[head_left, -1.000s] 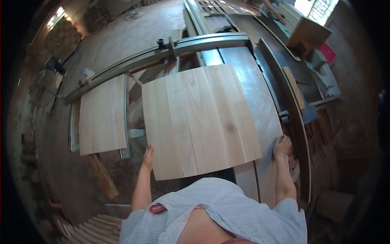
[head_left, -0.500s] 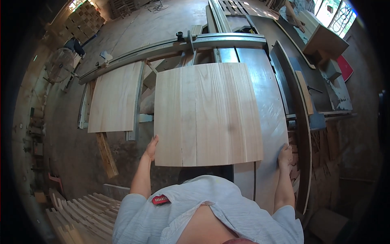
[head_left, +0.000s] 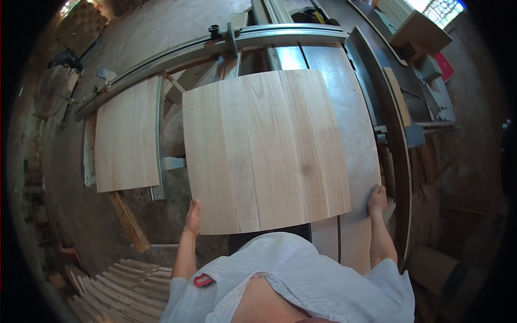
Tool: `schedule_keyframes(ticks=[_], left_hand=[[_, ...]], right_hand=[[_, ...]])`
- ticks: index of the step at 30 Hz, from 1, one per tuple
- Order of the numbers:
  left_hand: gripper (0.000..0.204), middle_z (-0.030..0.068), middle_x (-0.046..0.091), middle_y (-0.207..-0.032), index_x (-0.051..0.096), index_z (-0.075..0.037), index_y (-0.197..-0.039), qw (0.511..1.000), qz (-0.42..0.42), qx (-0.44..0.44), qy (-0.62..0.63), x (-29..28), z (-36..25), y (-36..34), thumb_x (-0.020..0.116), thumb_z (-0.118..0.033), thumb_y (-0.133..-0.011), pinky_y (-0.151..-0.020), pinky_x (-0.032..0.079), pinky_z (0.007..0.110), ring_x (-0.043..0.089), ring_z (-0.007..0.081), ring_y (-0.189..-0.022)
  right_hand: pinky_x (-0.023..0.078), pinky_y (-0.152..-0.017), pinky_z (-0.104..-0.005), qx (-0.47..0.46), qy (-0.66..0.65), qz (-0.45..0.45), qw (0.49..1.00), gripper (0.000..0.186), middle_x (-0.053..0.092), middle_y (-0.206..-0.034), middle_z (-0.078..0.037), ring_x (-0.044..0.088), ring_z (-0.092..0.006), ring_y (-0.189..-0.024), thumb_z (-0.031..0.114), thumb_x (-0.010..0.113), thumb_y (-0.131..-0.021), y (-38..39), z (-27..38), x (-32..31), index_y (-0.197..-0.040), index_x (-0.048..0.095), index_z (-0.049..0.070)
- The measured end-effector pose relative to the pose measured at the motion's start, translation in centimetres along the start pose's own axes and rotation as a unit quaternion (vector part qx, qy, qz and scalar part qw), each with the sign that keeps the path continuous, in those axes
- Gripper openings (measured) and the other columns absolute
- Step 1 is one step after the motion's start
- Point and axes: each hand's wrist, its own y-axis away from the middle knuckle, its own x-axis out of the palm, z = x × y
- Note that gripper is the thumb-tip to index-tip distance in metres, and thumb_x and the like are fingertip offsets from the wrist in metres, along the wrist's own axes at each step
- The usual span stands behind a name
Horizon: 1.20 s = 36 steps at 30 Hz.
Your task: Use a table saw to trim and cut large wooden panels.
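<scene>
A wide pale wooden panel point(head_left: 264, 151), made of joined boards, lies in front of me, partly over the metal saw table point(head_left: 353, 140). A thin dark line runs along one of its seams. My left hand point(head_left: 193, 218) is closed on the panel's left edge close to the near corner; some of its fingers are hidden beneath. On the other side, my right hand point(head_left: 377, 201) curls over the right edge of the metal table, apart from the panel. A metal crosscut fence point(head_left: 291, 33) spans the table beyond the panel's far edge.
Another pale panel point(head_left: 128, 137) rests on the sliding frame at the left. Wooden strips point(head_left: 124, 285) are stacked at lower left. A long dark board point(head_left: 396, 124) stands along the right side. Farther left is a fan point(head_left: 53, 91), and a red piece point(head_left: 445, 67) lies at far right.
My left hand has moved nearer to me along the panel's left edge. The panel looks slightly turned, its left side closer to me. My right hand stays on the table edge; the view has shifted.
</scene>
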Motion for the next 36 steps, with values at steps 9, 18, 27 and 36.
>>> schedule_keyframes(ticks=[9,18,27,36], left_hand=[[0.068,0.0083,0.043,-0.15,0.029,-0.007,-0.153,0.997,-0.005,0.036,-0.073,1.5,-1.6,3.9,0.049,-0.048,-0.103,-0.114,0.034,0.039,0.042,0.0234,-0.137],[0.063,0.0093,0.049,-0.144,0.033,-0.005,-0.15,0.999,0.017,0.044,-0.024,10.2,6.8,7.4,0.049,-0.045,-0.104,-0.11,0.038,0.038,0.048,0.0236,-0.132],[0.065,0.0115,0.043,-0.15,0.027,-0.004,-0.153,0.991,0.058,0.089,-0.084,22.8,3.1,2.0,0.052,-0.039,-0.104,-0.115,0.03,0.036,0.04,0.0214,-0.138],[0.067,0.0124,0.043,-0.151,0.027,-0.005,-0.154,0.986,0.078,0.094,-0.111,28.3,0.1,-6.5,0.05,-0.043,-0.104,-0.114,0.032,0.036,0.041,0.0224,-0.138]], right_hand=[[0.039,-0.106,-0.0468,-0.2,-0.2,-0.079,0.956,0.056,0.054,-0.133,-0.027,0.05,-0.0411,-0.125,0.033,0.061,-0.094,4.3,4.1,1.1,-0.134,0.052,-0.005],[0.047,-0.097,-0.0354,-0.147,-0.406,0.132,0.892,0.058,0.067,-0.118,-0.02,0.063,-0.0255,-0.11,0.035,0.072,-0.088,5.3,1.0,-5.0,-0.132,0.059,-0.001],[0.05,-0.09,-0.0269,-0.06,-0.561,0.09,0.821,0.049,0.067,-0.119,-0.01,0.063,-0.0155,-0.103,0.019,0.073,-0.092,-2.0,-4.6,-4.5,-0.132,0.057,-0.005],[0.05,-0.09,-0.0286,-0.07,-0.55,0.065,0.83,0.047,0.067,-0.117,-0.011,0.064,-0.0166,-0.101,0.018,0.073,-0.092,-10.5,-0.1,-4.8,-0.129,0.059,-0.008]])
